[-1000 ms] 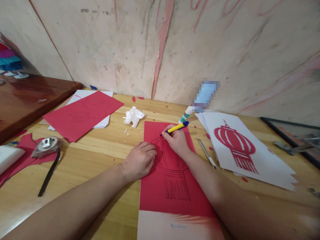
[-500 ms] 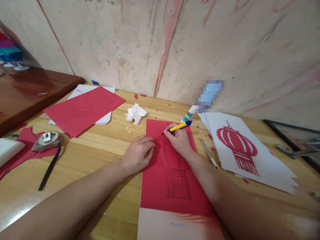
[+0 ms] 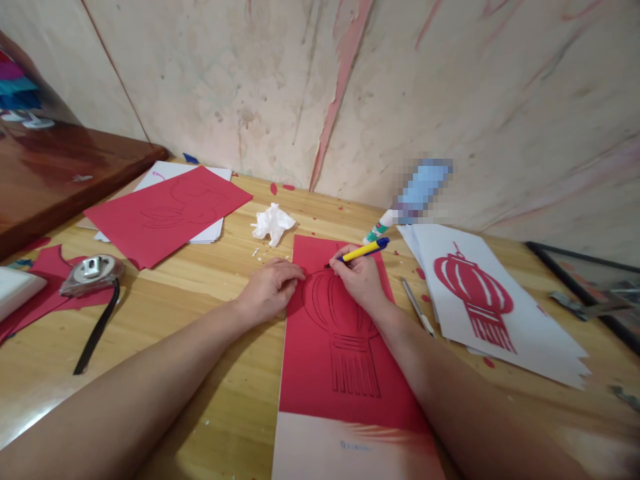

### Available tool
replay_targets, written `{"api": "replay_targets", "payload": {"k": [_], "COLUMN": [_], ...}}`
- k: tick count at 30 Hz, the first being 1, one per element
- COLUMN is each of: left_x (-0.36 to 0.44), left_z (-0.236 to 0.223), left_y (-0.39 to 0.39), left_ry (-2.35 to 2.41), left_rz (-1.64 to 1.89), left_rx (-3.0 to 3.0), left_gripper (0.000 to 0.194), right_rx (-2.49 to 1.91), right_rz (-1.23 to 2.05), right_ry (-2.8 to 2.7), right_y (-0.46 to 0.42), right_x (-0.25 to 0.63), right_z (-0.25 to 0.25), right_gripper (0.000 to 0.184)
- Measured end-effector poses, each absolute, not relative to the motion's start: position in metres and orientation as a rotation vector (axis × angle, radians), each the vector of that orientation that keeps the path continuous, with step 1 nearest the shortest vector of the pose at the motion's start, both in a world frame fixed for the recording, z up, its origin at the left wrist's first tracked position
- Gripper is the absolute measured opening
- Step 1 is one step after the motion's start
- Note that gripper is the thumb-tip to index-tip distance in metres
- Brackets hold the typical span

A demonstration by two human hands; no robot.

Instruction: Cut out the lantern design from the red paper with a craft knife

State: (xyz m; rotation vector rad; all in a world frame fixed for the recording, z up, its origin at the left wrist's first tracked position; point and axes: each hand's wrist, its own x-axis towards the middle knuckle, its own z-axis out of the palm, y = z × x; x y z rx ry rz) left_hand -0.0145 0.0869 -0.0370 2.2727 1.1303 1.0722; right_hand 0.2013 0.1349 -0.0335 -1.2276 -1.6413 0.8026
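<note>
A sheet of red paper (image 3: 310, 380) bears a black outline of a lantern with a fringe. It lies over a pale printed sheet or booklet (image 3: 310, 447) that shows at the bottom. My right hand (image 3: 361, 277) grips a yellow pen (image 3: 359, 251) with a blue end, its tip at the top of the lantern outline. My left hand (image 3: 267, 290) rests at the paper's left edge, fingers loosely bent and thumb apart from them, holding nothing.
Crumpled tissue (image 3: 273, 224) lies beyond my left hand. At left are another drawn red sheet (image 3: 145, 240), a tape measure (image 3: 93, 273) and red offcuts. At right are a craft knife (image 3: 417, 307), a glue stick (image 3: 379, 227) and white sheets (image 3: 530, 340) showing a red lantern.
My left hand has slid slightly left and away, uncovering more of the lantern's left curve. The pen in my right hand has barely shifted.
</note>
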Motion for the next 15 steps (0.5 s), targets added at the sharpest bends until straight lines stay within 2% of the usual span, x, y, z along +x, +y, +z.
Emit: {"api": "replay_targets", "payload": {"k": [15], "left_x": [-0.0187], "left_z": [-0.0448], "left_y": [0.0959], "left_ry": [1.215], "left_rz": [1.12], "left_rx": [1.975], "left_gripper": [0.024], "right_rx": [-1.242], "right_rz": [0.778], "right_ry": [-1.677], "right_y": [0.1359], "right_x": [0.2021], "right_z": [-0.0367], "right_gripper": [0.014]}}
